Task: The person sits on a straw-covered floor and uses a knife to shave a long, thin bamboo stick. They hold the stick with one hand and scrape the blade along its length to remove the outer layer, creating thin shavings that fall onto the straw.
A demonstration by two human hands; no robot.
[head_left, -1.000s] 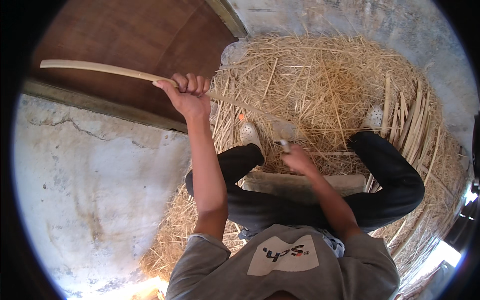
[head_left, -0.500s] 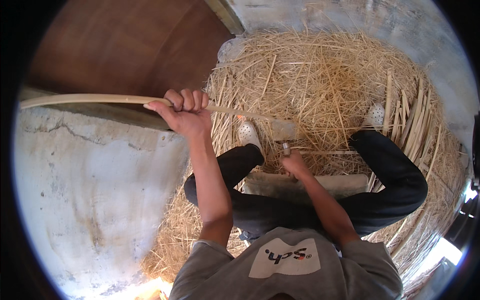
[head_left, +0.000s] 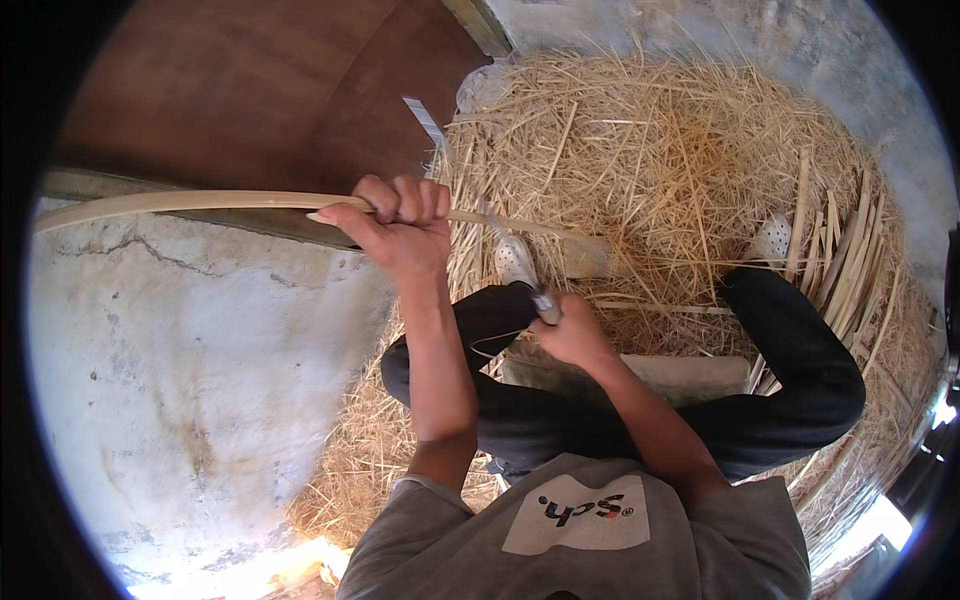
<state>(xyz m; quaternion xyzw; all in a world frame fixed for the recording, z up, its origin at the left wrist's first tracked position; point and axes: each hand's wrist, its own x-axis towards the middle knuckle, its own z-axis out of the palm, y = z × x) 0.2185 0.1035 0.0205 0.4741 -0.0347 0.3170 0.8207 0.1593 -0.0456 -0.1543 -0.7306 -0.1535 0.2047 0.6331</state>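
Observation:
My left hand [head_left: 405,225], raised at the left, is closed around a long pale bamboo strip [head_left: 210,201]. The strip arches away to the left edge, and its other end slopes down to the right over the straw. In my right hand [head_left: 575,330], closed low between my knees, is a knife [head_left: 546,306]. Its metal collar shows at the handle, while the blade is smeared by motion and its outline unclear. A thin curled sliver [head_left: 490,345] hangs beside the right hand.
Loose straw-like shavings [head_left: 640,150] cover the floor ahead. Several split strips [head_left: 850,255] lean at the right by my white shoe [head_left: 772,240]. A pale block [head_left: 625,372] lies before my lap. A cracked wall [head_left: 200,380] and brown panel [head_left: 260,90] stand left.
My right hand has moved a little left and turned the knife, which now blurs up and left. In the picture, my left hand and the strip shift slightly right with the whole scene.

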